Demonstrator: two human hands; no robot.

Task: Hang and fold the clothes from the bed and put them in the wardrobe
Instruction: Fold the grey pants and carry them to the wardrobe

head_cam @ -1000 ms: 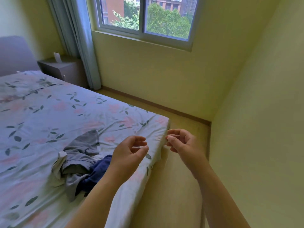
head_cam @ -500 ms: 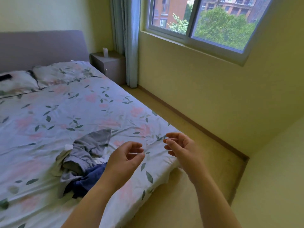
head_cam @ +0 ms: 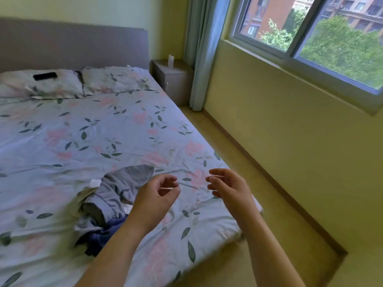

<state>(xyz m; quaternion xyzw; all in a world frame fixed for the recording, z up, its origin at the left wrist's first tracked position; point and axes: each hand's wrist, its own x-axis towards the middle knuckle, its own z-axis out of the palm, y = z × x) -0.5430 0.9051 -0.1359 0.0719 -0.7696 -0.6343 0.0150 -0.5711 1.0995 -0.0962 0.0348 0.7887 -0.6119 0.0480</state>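
Both your hands are empty. Left hand (head_cam: 155, 195) hovers over the bed (head_cam: 103, 131) just right of the clothes pile, fingers loosely curled and gripping nothing. Right hand (head_cam: 228, 189) is the same, over the bed's foot corner. The pile is crumpled near the foot edge, with the grey garment (head_cam: 124, 179) on top and the dark blue garment (head_cam: 103, 235) under its near side. Nothing in it is folded or on a hanger. The wardrobe isn't in view, so I can't tell what's stowed. My read: these pieces all need lifting, folding or hanging, then stowing.
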